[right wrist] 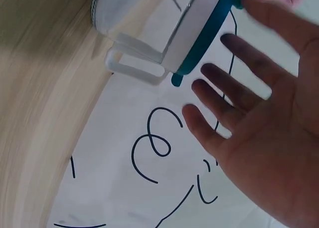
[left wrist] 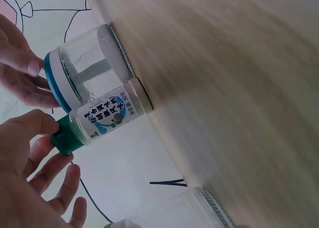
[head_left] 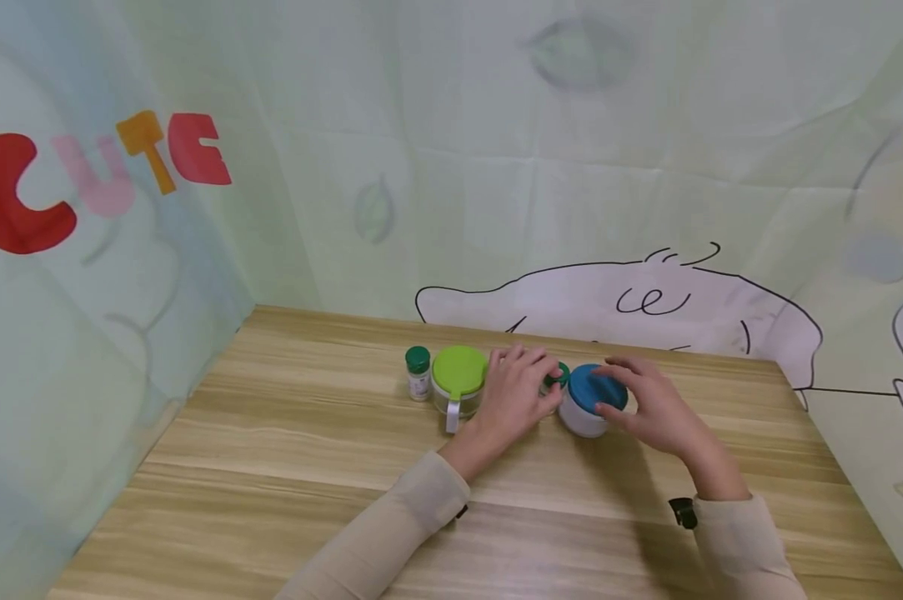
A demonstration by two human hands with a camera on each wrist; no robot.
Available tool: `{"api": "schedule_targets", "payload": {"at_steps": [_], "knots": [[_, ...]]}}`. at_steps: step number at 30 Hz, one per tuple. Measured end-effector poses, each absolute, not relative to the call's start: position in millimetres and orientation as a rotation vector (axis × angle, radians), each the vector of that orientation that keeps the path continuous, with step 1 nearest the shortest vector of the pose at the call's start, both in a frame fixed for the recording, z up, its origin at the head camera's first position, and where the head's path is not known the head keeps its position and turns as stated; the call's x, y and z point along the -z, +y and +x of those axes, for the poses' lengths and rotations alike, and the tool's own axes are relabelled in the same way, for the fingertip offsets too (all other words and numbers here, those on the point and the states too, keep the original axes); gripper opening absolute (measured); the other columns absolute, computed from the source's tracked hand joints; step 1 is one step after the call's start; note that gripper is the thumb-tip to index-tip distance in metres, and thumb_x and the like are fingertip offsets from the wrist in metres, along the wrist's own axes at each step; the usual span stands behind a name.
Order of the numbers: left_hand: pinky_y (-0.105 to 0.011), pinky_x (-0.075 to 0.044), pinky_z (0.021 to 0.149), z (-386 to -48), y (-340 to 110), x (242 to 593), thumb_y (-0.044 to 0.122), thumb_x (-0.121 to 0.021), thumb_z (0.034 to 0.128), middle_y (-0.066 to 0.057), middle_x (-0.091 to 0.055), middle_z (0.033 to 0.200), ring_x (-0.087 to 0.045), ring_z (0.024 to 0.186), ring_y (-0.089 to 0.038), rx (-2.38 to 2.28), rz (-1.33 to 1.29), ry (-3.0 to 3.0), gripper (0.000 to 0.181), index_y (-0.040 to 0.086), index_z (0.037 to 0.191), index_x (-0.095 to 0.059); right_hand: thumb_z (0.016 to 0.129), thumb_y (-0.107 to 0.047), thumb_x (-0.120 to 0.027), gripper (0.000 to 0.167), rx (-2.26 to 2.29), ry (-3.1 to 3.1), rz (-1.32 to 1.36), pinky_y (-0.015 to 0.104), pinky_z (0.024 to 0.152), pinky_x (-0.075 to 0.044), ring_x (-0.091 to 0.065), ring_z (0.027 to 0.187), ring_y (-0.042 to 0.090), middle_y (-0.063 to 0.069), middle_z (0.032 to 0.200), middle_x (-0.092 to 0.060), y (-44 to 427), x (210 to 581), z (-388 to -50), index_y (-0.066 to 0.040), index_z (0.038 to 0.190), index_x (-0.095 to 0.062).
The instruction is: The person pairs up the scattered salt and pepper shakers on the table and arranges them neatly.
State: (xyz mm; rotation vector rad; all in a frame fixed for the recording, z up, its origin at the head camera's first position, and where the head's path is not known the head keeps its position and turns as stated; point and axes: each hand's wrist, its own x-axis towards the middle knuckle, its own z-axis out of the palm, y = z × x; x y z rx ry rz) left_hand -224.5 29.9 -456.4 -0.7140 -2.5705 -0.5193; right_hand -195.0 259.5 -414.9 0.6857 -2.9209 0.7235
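In the left wrist view my left hand (left wrist: 25, 163) pinches the green cap (left wrist: 67, 135) of a small clear spice bottle (left wrist: 107, 115) with a printed label. The bottle stands upright beside a clear lidded jar (left wrist: 89, 63); the head view hides most of it behind my left hand (head_left: 513, 392). My right hand (head_left: 657, 410) hovers around the jar's blue lid (head_left: 595, 388). Its fingers are spread and look apart from the lid in the right wrist view, where the jar's clear handle (right wrist: 134, 63) shows.
Left of my left hand stands another handled jar with a lime-green lid (head_left: 459, 371). Beside it is a second green-capped spice bottle (head_left: 418, 375). The containers line up near the back of the wooden table (head_left: 331, 467), before a printed cloth backdrop (head_left: 481, 208).
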Motion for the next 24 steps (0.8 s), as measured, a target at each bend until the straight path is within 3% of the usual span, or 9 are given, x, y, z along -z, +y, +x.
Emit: {"api": "schedule_targets", "payload": {"at_steps": [4,11,24], "knots": [[-0.042,-0.048,0.101,-224.8,30.8,456.7,0.032,-0.075,0.096,0.011,-0.068,0.105,-0.059,0.104,-0.016,0.518,-0.721,-2.578,0.01,0.025,0.104,-0.075,0.094,-0.021,-0.081,0.053,-0.756,-2.993,0.715,0.07,0.103,-0.051,-0.047,0.137,0.055,0.03,0.154,-0.048,262.5,416.1,-194.2,-0.004,0.141,-0.065],[-0.041,-0.049,0.099,-224.4,31.1,455.7,0.032,-0.075,0.0964,0.01,-0.069,0.106,-0.06,0.103,-0.016,0.513,-0.719,-2.573,0.01,0.025,0.104,-0.075,0.097,-0.015,-0.077,0.051,-0.797,-3.008,0.756,0.07,0.105,-0.05,-0.045,0.139,0.054,0.029,0.156,-0.044,264.5,418.2,-194.1,-0.003,0.144,-0.061],[-0.041,-0.049,0.101,-223.9,30.0,454.8,0.033,-0.074,0.0988,0.011,-0.069,0.111,-0.06,0.107,-0.016,0.486,-0.725,-2.596,0.012,0.026,0.108,-0.074,0.098,-0.016,-0.077,0.049,-0.721,-2.993,0.688,0.068,0.103,-0.052,-0.049,0.134,0.053,0.03,0.15,-0.049,254.8,418.9,-192.1,-0.004,0.142,-0.063]]}}
